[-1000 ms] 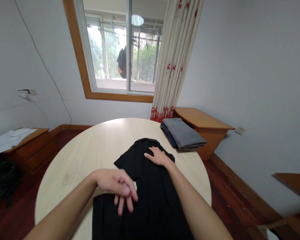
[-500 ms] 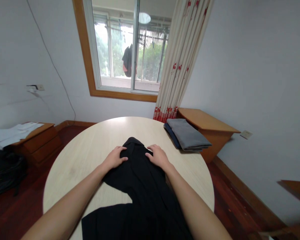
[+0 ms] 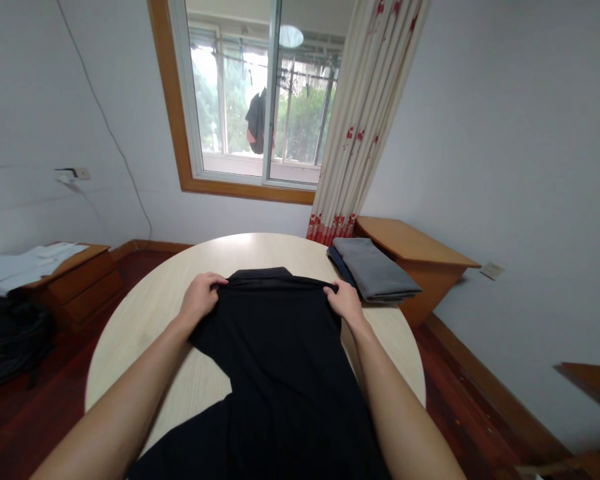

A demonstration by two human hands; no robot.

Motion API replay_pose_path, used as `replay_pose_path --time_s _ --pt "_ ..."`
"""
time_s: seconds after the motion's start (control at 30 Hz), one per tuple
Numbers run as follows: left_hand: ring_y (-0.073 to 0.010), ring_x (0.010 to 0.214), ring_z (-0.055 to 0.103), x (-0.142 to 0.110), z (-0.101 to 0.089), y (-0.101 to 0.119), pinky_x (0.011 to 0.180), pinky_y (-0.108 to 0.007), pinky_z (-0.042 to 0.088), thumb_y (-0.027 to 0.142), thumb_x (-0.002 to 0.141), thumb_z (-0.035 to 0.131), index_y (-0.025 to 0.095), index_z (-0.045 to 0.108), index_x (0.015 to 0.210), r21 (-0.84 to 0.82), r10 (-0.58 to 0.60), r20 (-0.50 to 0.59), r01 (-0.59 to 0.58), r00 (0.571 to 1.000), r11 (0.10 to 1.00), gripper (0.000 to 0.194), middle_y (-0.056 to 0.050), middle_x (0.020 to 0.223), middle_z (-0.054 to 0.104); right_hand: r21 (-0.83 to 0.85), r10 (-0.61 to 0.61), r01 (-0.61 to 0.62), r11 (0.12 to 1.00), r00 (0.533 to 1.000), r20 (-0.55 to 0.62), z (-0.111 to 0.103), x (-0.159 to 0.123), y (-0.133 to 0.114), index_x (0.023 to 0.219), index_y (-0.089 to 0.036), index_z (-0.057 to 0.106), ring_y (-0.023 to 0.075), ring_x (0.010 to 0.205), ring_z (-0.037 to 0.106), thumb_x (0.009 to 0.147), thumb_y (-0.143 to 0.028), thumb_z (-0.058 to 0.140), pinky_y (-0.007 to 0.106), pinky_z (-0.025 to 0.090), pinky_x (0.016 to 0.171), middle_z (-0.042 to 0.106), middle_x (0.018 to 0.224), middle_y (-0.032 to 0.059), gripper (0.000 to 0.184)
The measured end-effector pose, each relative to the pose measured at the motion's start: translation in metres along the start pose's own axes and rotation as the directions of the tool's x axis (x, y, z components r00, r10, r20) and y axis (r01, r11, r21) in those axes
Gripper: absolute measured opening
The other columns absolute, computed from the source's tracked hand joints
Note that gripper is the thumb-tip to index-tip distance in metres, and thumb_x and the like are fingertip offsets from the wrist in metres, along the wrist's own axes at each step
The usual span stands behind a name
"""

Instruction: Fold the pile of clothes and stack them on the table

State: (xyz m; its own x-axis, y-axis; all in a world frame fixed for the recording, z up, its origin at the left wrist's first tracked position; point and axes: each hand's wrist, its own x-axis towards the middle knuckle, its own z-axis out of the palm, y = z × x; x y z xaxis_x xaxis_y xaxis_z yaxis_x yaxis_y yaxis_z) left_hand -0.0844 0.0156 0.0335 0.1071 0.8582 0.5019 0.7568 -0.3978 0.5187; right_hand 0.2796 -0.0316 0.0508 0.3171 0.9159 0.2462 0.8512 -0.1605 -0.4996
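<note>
A black collared shirt (image 3: 280,347) lies spread over the round table (image 3: 145,340), its collar (image 3: 260,273) toward the window. At the shirt's left shoulder edge, my left hand (image 3: 201,297) pinches the cloth between thumb and fingers. The opposite shoulder edge is gripped by my right hand (image 3: 345,302). Between the two hands the cloth is drawn out in a nearly straight line. Toward me the shirt runs out of the bottom of the view, so its lower end is hidden.
Folded grey cloth (image 3: 375,267) rests on folded navy cloth (image 3: 344,270) at the table's right edge. Behind it stands a wooden desk (image 3: 415,240). To the left are a wooden drawer cabinet (image 3: 93,283) with papers (image 3: 30,263) and a black bag (image 3: 10,340). A curtain (image 3: 360,133) hangs beside the window.
My hands have moved apart, left and right, from resting on the bunched shirt to holding its shoulder edges. The upper part of the shirt is now wider and flatter.
</note>
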Motion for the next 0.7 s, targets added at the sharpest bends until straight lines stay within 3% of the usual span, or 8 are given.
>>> replay_pose_path --time_s 0.13,0.2,0.27,0.3,0.4,0.47,0.6,0.7 --pt "-0.0303 0.106 0.06 -0.012 0.009 0.032 0.096 -0.045 0.045 0.032 0.085 0.053 0.02 0.075 0.092 -0.019 0.022 0.024 -0.022 0.999 1.0 0.026 -0.01 0.109 0.071 0.361 -0.06 0.07 0.93 0.997 -0.039 0.013 0.0 -0.01 0.093 -0.015 0.067 0.0254 0.096 0.062 0.089 -0.039 0.046 0.035 0.045 0.086 0.07 0.098 0.0124 0.032" --pt "-0.0261 0.088 0.064 -0.021 0.018 0.05 0.084 -0.039 0.05 0.05 0.088 0.052 0.019 0.072 0.098 -0.242 -0.045 0.199 0.094 0.979 0.966 0.038 -0.01 0.098 0.072 0.576 -0.153 0.137 0.806 0.988 -0.021 0.018 -0.012 -0.027 0.095 -0.016 0.065 0.024 0.096 0.061 0.089 -0.047 0.047 0.035 0.045 0.089 0.069 0.098 0.0094 0.036" --pt "-0.0216 0.072 0.065 -0.029 0.025 0.065 0.067 -0.034 0.052 0.065 0.086 0.05 0.018 0.069 0.107 -0.481 -0.13 0.409 0.334 0.903 0.811 0.055 -0.01 0.098 0.072 0.732 -0.331 0.197 0.652 0.943 0.042 0.018 -0.031 -0.048 0.099 -0.018 0.063 0.0219 0.095 0.06 0.088 -0.055 0.051 0.034 0.045 0.09 0.068 0.099 0.0057 0.04" --pt "-0.0204 0.068 0.066 -0.033 0.027 0.071 0.062 -0.032 0.051 0.069 0.084 0.05 0.016 0.067 0.109 -0.562 -0.147 0.503 0.452 0.852 0.692 0.061 -0.012 0.1 0.072 0.782 -0.457 0.209 0.587 0.883 0.107 0.016 -0.042 -0.059 0.103 -0.019 0.063 0.0204 0.094 0.06 0.088 -0.057 0.053 0.033 0.045 0.089 0.067 0.1 0.0041 0.041" --pt "-0.0225 0.076 0.069 -0.04 0.029 0.08 0.066 -0.032 0.054 0.065 0.078 0.062 0.013 0.068 0.103 -0.679 -0.115 0.633 0.62 0.766 0.392 0.058 -0.013 0.098 0.072 0.841 -0.779 0.241 0.484 0.558 0.288 0.01 -0.069 -0.084 0.098 -0.019 0.066 0.0181 0.09 0.061 0.085 -0.057 0.061 0.032 0.047 0.088 0.068 0.097 0.0023 0.04" --pt "-0.0255 0.085 0.069 -0.042 0.028 0.082 0.077 -0.035 0.054 0.048 0.069 0.077 0.011 0.069 0.094 -0.717 -0.127 0.607 0.609 0.785 0.339 0.045 -0.012 0.091 0.073 0.852 -0.815 0.232 0.47 0.484 0.318 0.009 -0.075 -0.088 0.092 -0.018 0.069 0.0183 0.089 0.063 0.087 -0.057 0.06 0.033 0.048 0.087 0.07 0.093 0.004 0.041" --pt "-0.0298 0.093 0.068 -0.044 0.026 0.086 0.089 -0.041 0.052 0.02 0.054 0.077 0.013 0.071 0.091 -0.746 -0.272 0.481 0.552 0.833 0.373 0.039 -0.009 0.092 0.075 0.836 -0.591 0.167 0.523 0.777 0.215 0.02 -0.051 -0.066 0.089 -0.016 0.072 0.0196 0.08 0.067 0.088 -0.057 0.055 0.036 0.052 0.079 0.072 0.088 0.0093 0.045" --pt "-0.0321 0.098 0.068 -0.048 0.022 0.084 0.095 -0.045 0.049 0.018 0.052 0.076 0.013 0.073 0.095 -0.737 -0.148 0.573 0.585 0.806 0.338 0.044 -0.009 0.098 0.076 0.809 -0.438 0.154 0.567 0.888 0.138 0.032 -0.024 -0.04 0.095 -0.016 0.071 0.021 0.079 0.068 0.079 -0.053 0.066 0.039 0.054 0.079 0.073 0.097 0.0116 0.041"
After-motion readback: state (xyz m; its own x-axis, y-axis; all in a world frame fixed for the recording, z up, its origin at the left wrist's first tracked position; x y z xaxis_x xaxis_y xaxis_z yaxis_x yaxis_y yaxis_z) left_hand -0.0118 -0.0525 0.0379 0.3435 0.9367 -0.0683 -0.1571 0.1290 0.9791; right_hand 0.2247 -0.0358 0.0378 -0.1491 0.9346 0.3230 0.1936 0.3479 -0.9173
